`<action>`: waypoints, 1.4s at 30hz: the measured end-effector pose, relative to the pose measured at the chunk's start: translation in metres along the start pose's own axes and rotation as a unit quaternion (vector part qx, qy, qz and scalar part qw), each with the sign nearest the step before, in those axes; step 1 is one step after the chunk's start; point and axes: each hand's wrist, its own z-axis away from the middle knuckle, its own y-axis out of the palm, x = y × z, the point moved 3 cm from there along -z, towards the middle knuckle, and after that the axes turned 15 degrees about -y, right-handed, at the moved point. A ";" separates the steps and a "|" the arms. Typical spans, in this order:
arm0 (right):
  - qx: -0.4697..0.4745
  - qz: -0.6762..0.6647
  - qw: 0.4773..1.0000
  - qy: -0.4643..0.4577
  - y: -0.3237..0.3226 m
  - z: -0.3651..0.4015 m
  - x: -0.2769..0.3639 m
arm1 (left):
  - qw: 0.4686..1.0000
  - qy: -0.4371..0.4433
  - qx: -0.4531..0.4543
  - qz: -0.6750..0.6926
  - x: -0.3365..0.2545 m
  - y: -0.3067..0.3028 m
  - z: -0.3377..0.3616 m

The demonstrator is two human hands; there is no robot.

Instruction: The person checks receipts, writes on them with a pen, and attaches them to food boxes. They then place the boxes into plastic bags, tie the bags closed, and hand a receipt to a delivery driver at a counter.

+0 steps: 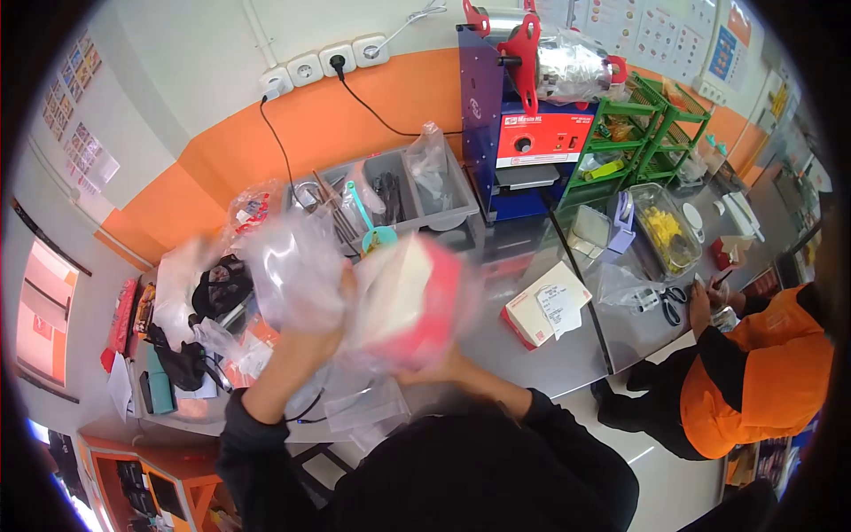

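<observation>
A white and red cardboard box [394, 306], smeared by motion, is in front of me above the steel table. My right hand [436, 368] is closed on its lower near side, with the fingers mostly hidden by it. My left hand [324, 332] is at the box's left side, blurred, closed on a crumpled clear plastic bag [292, 266]. Another clear bag [365, 408] lies at the table edge below my hands. To the right, a second white and red box [545, 306] rests on the table with a printed receipt [560, 309] on top.
Behind stands a grey divided bin [456, 199] with utensils, beside a blue and red sealing machine [542, 137]. Green racks [616, 133] and a tray of yellow pieces [665, 230] are at right. A person in an orange apron [753, 363] works there. Black bags [182, 359] lie left.
</observation>
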 end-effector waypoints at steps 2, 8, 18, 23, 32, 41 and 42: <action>0.033 0.227 0.931 -0.284 -0.002 -0.002 0.004 | 0.912 -0.171 0.277 0.249 0.023 0.022 -0.005; 0.275 0.478 0.680 -0.484 -0.015 0.089 0.013 | 0.819 -0.148 0.516 0.201 -0.018 0.089 0.023; 0.544 0.281 0.763 0.207 -0.148 -0.072 -0.085 | 0.842 0.114 0.276 0.450 -0.012 0.233 0.113; 0.426 0.438 0.790 -0.042 -0.177 -0.183 -0.246 | 0.838 -0.042 0.342 0.423 -0.013 0.215 0.103; 0.619 0.526 0.580 -0.063 -0.182 -0.169 -0.334 | 0.770 -0.130 0.367 0.505 -0.022 0.186 0.115; 0.571 0.538 0.614 -0.087 -0.181 -0.189 -0.302 | 0.718 -0.156 0.359 0.576 -0.044 0.184 0.156; 0.543 0.532 0.642 -0.102 -0.182 -0.195 -0.285 | 0.720 -0.161 0.359 0.572 -0.044 0.182 0.155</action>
